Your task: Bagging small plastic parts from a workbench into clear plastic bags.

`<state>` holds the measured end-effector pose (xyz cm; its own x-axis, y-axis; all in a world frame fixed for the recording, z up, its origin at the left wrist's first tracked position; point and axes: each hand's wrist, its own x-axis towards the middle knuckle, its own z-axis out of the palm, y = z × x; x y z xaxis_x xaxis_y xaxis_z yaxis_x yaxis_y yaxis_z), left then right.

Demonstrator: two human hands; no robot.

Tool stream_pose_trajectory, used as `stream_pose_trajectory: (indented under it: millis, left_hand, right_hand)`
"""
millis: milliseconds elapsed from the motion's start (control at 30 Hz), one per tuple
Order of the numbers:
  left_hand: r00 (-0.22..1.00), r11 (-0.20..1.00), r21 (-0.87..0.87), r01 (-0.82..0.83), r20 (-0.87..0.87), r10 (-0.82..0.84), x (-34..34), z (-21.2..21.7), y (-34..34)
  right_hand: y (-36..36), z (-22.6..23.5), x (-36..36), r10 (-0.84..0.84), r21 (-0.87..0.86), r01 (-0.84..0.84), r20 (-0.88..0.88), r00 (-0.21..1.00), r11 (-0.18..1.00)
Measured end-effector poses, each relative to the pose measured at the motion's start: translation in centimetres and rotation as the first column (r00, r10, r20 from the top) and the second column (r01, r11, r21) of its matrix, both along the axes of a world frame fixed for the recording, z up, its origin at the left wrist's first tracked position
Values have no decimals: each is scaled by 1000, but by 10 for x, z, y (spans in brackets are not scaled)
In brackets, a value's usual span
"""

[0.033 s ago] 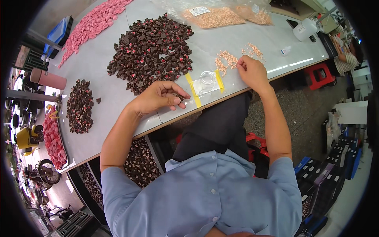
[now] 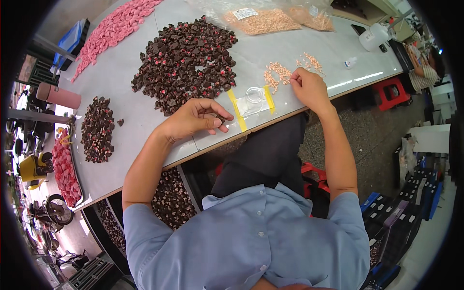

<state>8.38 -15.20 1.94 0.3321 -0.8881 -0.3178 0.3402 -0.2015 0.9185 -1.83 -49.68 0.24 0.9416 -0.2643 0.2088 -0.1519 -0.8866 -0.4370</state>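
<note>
My left hand (image 2: 195, 118) is closed near the table's front edge, with a small dark brown piece (image 2: 220, 119) held between thumb and fingers. To its right, yellow tape strips (image 2: 237, 110) flank a flat white patch with a clear ring (image 2: 254, 95) on it. My right hand (image 2: 308, 88) is pinched at the edge of a scatter of tiny peach-coloured pieces (image 2: 277, 73); whatever its fingertips hold is hidden. Beyond my left hand spreads a large heap of dark brown pieces (image 2: 186, 58), some showing pink centres.
A smaller dark heap (image 2: 97, 130) lies at left, near a pink cylinder (image 2: 60, 95) and a tray of pink pieces (image 2: 66, 169). More pink pieces (image 2: 116, 31) lie far left. Clear bags (image 2: 266, 21) of peach bits and a white bottle (image 2: 373, 36) stand at the back.
</note>
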Motion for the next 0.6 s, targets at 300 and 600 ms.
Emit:
stream_pose_trajectory:
  millis: [300,600]
  left_hand:
    - [997,997,74,-33,-64,38,-11,-2,-2]
    - [998,1000,25,-3,-65,5,-18,-12,-6]
  right_hand:
    - [41,19,-22,9,275,-28,71,997,961]
    - [159,1,-40,234,534,-409,365,901,740]
